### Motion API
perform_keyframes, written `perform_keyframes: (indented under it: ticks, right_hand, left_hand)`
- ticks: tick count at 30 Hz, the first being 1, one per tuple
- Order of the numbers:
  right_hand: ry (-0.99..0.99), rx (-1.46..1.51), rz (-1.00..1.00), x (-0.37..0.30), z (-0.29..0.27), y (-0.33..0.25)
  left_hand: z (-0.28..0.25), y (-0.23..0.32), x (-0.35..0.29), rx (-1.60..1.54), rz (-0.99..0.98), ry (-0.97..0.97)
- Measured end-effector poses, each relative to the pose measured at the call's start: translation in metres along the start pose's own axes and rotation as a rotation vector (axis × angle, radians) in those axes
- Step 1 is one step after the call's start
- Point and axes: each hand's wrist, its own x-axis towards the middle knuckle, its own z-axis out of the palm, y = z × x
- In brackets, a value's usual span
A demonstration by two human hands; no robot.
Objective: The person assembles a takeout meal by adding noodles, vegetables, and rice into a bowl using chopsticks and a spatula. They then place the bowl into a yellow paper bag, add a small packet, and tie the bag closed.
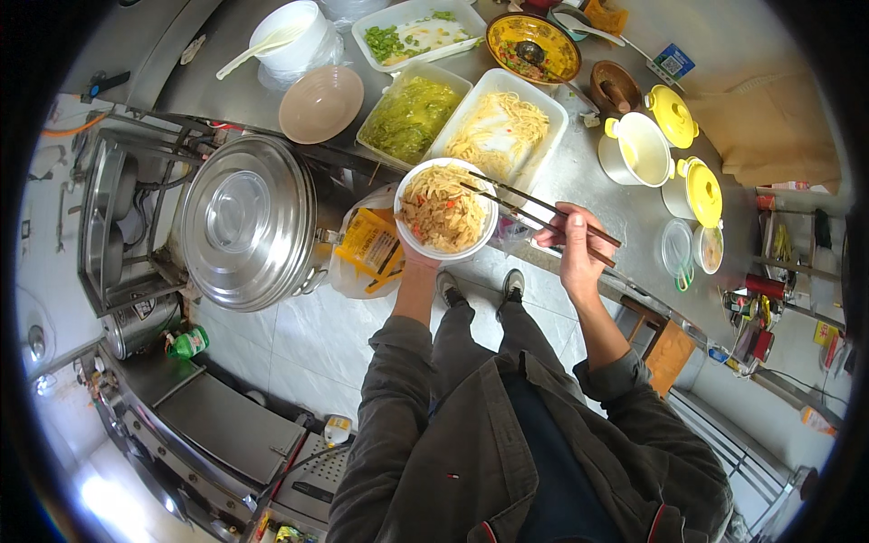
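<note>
My left hand [416, 270] holds a white bowl [405, 237] from below, its fingers mostly hidden under it. Pale shredded strips and brownish food with red bits [444, 208] fill the bowl. Dark chopsticks [516, 210] are gripped in my right hand [579, 244], their tips over the bowl's right side near the strips. Just beyond the bowl stands a white rectangular tub [554, 118] with more pale shreds [498, 127]. Left of that tub is another one with green shredded vegetables [412, 118].
A large lidded steel pot [240, 222] stands at left. On the counter are a beige bowl [321, 104], a tray of chopped greens [389, 45], a yellow-patterned bowl [548, 41] with a ladle, and cream pots [634, 149] with yellow lids [674, 113]. A green bottle [187, 342] lies low at left.
</note>
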Motion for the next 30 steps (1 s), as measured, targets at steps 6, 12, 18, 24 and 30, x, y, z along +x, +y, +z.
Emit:
perform_keyframes:
  ticks: [6, 12, 18, 24, 30]
  right_hand:
    - [-0.099, 0.119, 0.124, 0.005, 0.026, 0.020]
    - [-0.035, 0.041, 0.065, 0.004, 0.008, 0.007]
    - [0.100, 0.081, -0.009, 0.017, -0.010, 0.008]
    - [0.062, -0.008, 0.302, 0.068, -0.013, 0.081]
    - [0.091, 0.104, 0.266, 0.087, 0.030, 0.134]
  left_hand:
    - [0.005, 0.000, -0.002, -0.112, -0.043, -0.075]
    - [0.004, 0.004, 0.002, -0.015, 0.005, 0.083]
    - [0.012, 0.007, -0.001, 0.045, 0.013, 0.089]
    - [0.003, 0.014, -0.005, 0.052, 0.019, 0.092]
    - [-0.013, 0.026, -0.020, 0.042, 0.050, 0.120]
